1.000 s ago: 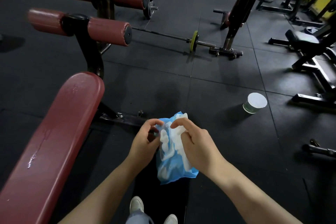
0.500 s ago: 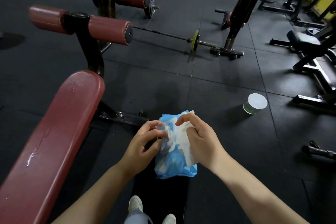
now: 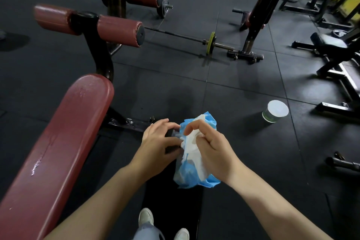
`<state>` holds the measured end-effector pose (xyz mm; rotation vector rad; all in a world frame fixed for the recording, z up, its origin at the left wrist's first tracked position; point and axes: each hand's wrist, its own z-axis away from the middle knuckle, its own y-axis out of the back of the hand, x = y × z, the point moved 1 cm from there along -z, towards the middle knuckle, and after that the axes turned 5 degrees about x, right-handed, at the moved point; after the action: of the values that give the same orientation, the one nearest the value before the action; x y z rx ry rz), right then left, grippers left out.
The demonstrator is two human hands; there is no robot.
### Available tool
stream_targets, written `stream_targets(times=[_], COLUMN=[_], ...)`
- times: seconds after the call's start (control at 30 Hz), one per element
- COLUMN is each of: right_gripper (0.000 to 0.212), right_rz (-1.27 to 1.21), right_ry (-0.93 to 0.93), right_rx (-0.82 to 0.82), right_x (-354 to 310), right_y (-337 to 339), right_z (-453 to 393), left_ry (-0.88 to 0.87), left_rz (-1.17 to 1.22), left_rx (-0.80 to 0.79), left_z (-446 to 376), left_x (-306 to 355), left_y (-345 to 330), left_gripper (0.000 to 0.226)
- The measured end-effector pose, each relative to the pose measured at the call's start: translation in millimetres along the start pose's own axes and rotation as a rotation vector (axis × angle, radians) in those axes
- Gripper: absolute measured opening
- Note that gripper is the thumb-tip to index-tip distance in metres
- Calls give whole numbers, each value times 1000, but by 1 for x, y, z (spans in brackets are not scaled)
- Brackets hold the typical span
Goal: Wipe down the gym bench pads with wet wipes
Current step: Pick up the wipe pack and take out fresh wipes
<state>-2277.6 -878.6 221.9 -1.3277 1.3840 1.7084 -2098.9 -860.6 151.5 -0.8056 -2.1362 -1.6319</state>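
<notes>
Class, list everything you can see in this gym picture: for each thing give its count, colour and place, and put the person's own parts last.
Bench pad: one, dark red, left, near.
Roller pads: two pairs, dark red, on black posts beyond the bench.
Barbell: one, yellow plate, on the floor, centre.
Upright padded stand: one, dark, upper right.
Black bench: one, right edge.
Cup: one, white lid, floor, right.
Wet wipes pack: one, blue, between the hands.
Shoes: two, pale, bottom.
Left hand: holds the pack.
Right hand: pinches a white wipe.
</notes>
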Motion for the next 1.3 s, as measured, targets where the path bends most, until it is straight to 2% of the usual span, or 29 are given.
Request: stream_targets(times=[0.17, 0.23, 0.3, 0.43, 0.53, 0.6, 0.7, 0.8, 0.93, 1.07, 1.13, 1.27, 1.3], right_gripper=[44, 41, 40, 42, 50, 49, 46, 46, 42, 38, 40, 46, 46], right_rz=[31, 43, 22, 4, -17, -42, -69, -77, -71, -54, -50, -72, -82], right_ry=[-5, -11, -17, 17, -9, -34, -31, -28, -4, -21, -34, -68, -80], right_rx=[12, -17, -45, -26, 19, 31, 7, -32, -66, -88, -62, 65, 80], right_x=[6, 8, 7, 4, 6, 8, 7, 6, 7, 9, 11, 14, 14], right_y=[9, 11, 10, 5, 9, 11, 9, 3, 5, 6, 6, 7, 6], right_z=[2, 4, 5, 1, -1, 0, 3, 6, 8, 12, 11, 5, 4], left_ry=[284, 342, 317, 175, 9, -92, -65, -24, 137, 295, 278, 141, 117], left_rz=[283, 338, 284, 78, 35, 53, 69, 12, 24, 73, 75, 173, 201], left_rx=[60, 123, 155, 188, 91, -16, -104, -75, 16, 101, 95, 98, 90], left_z=[-11, -12, -13, -12, -8, 0, 9, 5, -6, -9, -9, -1, 2], left_x=[9, 10, 12, 15, 11, 6, 3, 4, 9, 5, 7, 9, 9], left_y=[-1, 1, 4, 4, 5, 5, 3, -1, -8, -8, -7, -1, 0], left_gripper=[9, 22, 23, 9, 6, 14, 24, 14, 8, 36, 35, 3, 10])
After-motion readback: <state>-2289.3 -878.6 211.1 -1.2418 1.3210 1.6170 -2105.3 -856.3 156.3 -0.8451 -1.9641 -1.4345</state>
